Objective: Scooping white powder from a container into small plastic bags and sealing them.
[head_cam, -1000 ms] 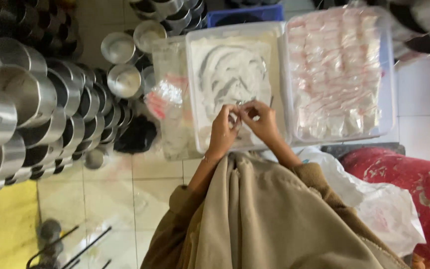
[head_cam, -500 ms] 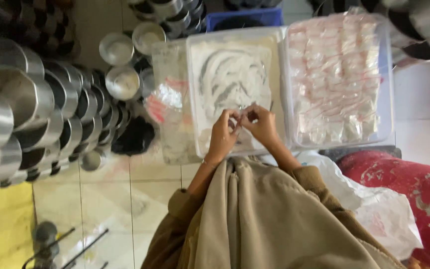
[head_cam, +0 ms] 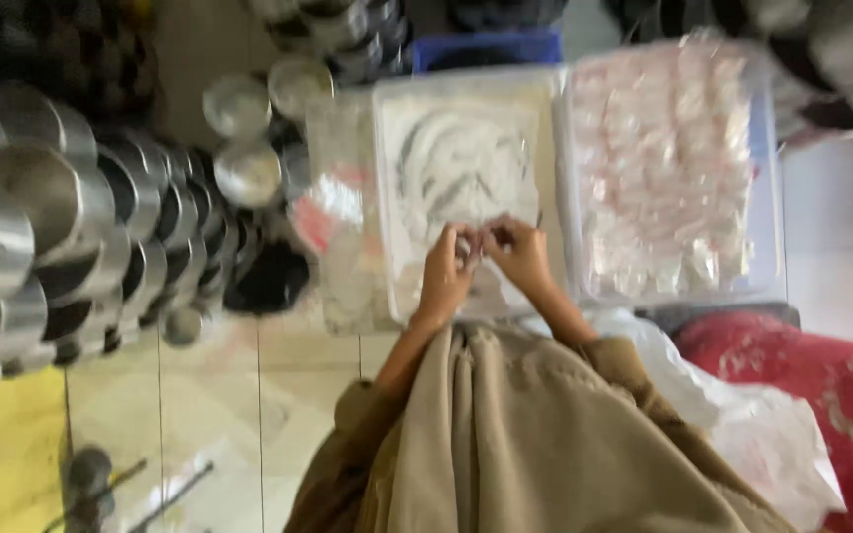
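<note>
My left hand [head_cam: 444, 274] and my right hand [head_cam: 517, 255] meet over a clear plastic tub [head_cam: 555, 207] of white powder. Their fingertips pinch a small pale item [head_cam: 475, 247] between them; blur hides what it is. Beige cloth [head_cam: 535, 444] covers my lap and arms below the hands. A second clear tub [head_cam: 768, 257] to the right holds several small filled clear packets [head_cam: 668, 168].
Rows of nested metal pots [head_cam: 61, 247] crowd the left, with small metal tins [head_cam: 249, 128] above. A black object [head_cam: 269, 281] lies by the tub. Red patterned fabric [head_cam: 812, 385] and a white plastic bag [head_cam: 742, 424] sit right. A yellow mat [head_cam: 2, 454] shows lower left on the tiled floor.
The view has shifted slightly and blurred. Both hands stay together over the powder tub, fingers still working the small item.
</note>
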